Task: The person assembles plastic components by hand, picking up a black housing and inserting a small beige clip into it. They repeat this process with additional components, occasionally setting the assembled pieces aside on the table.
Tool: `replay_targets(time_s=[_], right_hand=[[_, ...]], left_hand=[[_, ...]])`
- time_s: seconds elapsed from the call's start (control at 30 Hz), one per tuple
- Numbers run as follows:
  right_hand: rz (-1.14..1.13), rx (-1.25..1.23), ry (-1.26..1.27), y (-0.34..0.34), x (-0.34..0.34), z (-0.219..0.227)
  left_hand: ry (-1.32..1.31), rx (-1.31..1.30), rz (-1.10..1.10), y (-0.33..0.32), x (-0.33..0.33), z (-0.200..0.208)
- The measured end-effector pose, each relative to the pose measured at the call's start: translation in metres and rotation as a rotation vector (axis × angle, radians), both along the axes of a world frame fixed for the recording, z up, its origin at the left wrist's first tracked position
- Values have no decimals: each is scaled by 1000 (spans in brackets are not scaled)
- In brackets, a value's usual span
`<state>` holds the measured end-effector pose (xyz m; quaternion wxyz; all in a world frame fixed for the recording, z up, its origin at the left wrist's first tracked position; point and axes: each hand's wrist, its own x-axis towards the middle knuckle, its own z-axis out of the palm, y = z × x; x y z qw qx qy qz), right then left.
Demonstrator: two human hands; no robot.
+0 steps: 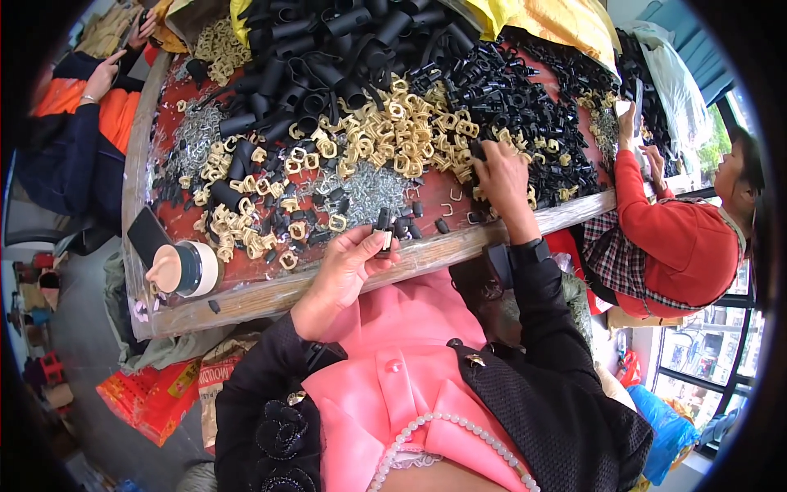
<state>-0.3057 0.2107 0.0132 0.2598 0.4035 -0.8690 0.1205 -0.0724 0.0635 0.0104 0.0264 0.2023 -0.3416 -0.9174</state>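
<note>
My left hand [348, 262], just over the table's front edge, pinches a small black plastic part [384, 221] with a pale bit at its lower end. Further right, my right hand [504, 180] reaches down among the loose parts with its fingers bent together. A dark piece shows at its fingertips, but I cannot make out what it is. Black plastic clips [566, 168] are heaped beside that hand, and cream ring-shaped pieces [385, 131] lie to its left. Between my hands are small metal U-shaped pins [369, 193] and short black blocks [406, 228].
Black tubes [316, 70] pile up at the back. A lidded cup [197, 269] and a dark phone [152, 236] stand at the left corner of the wood-edged table [246, 307]. One person in red [680, 238] works at right; another in dark sleeves [78, 139] is at left.
</note>
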Motion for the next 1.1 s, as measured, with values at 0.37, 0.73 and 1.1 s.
replay_targets(time_s=[0.37, 0.73, 1.1], right_hand=[[107, -20, -379, -5, 4, -9], [187, -8, -451, -10, 0, -12], [202, -409, -792, -6, 13, 1]], left_hand=[[27, 46, 4, -5, -1, -5], [30, 48, 15, -4, -1, -3], [33, 62, 15, -4, -2, -2]])
